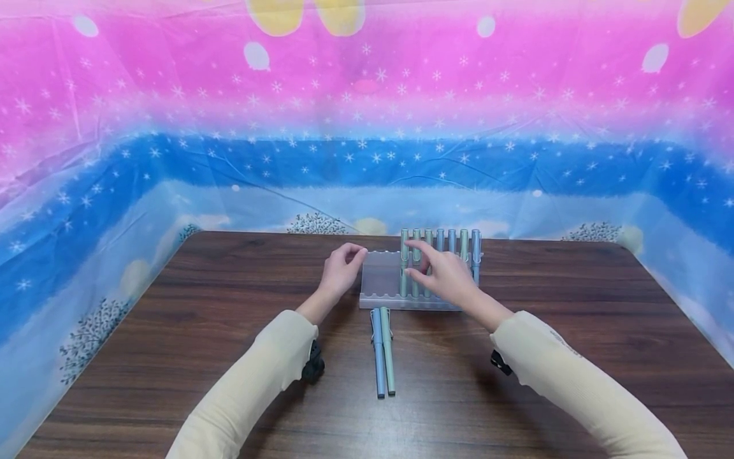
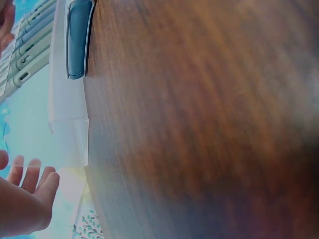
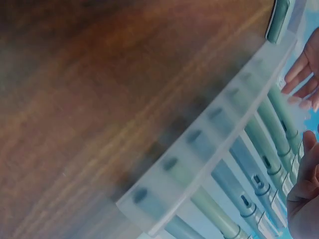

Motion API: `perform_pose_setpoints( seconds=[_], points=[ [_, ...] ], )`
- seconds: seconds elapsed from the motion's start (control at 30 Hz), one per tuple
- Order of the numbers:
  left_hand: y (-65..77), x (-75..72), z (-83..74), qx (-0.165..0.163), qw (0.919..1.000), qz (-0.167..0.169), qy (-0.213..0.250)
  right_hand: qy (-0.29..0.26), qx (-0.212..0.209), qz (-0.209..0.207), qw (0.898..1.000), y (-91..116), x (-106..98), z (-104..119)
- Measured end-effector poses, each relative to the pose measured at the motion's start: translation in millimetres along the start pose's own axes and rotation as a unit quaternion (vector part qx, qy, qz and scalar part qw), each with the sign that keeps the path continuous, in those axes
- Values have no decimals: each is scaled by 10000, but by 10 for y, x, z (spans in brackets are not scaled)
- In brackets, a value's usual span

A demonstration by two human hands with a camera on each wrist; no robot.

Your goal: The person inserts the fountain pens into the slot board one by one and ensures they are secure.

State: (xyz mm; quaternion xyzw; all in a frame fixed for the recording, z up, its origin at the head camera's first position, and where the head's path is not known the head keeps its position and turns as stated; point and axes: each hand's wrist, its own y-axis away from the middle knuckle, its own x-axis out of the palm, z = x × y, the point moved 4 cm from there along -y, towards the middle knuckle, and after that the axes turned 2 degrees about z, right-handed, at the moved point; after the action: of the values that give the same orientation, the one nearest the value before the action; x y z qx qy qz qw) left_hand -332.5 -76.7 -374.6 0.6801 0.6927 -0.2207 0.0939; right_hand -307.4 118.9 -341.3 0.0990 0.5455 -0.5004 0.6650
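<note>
A clear pen rack stands on the table, with several green and blue capped pens upright in its right part. My left hand is at the rack's left side, thumb and forefinger pinching its upper corner. The right hand is in front of the rack, thumb and forefinger spread apart beside the leftmost green pen, nothing gripped between them. It hides the lower parts of some pens. Nearer me, a blue pen and a green pen lie side by side on the wood.
The dark wooden table carries all of this. A patterned pink and blue cloth hangs round its back and sides. Each forearm wears a black wrist device, the left one by the sleeve cuff.
</note>
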Motion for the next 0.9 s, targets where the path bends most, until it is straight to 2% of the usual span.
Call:
perform_pose_setpoints(
  seconds=[0.23, 0.47, 0.6, 0.7, 0.9],
  points=[
    [3, 5, -7, 26, 10000, -3, 4, -170, -165, 258, 9994, 122, 103, 73],
    [6, 2, 0, 56, 10000, -32, 18, -308, 40, 555, 9980, 237, 195, 83],
    [1, 1, 7, 66, 10000, -74, -8, -561, 191, 776, 9952, 288, 226, 75],
    [-7, 3, 12, 71, 9999, -107, -50, -951, 430, 1077, 9887, 325, 259, 71],
    [-2, 3, -2, 112, 9998, -131, -91, -1753, 928, 1683, 9656, 409, 341, 87]
  ],
)
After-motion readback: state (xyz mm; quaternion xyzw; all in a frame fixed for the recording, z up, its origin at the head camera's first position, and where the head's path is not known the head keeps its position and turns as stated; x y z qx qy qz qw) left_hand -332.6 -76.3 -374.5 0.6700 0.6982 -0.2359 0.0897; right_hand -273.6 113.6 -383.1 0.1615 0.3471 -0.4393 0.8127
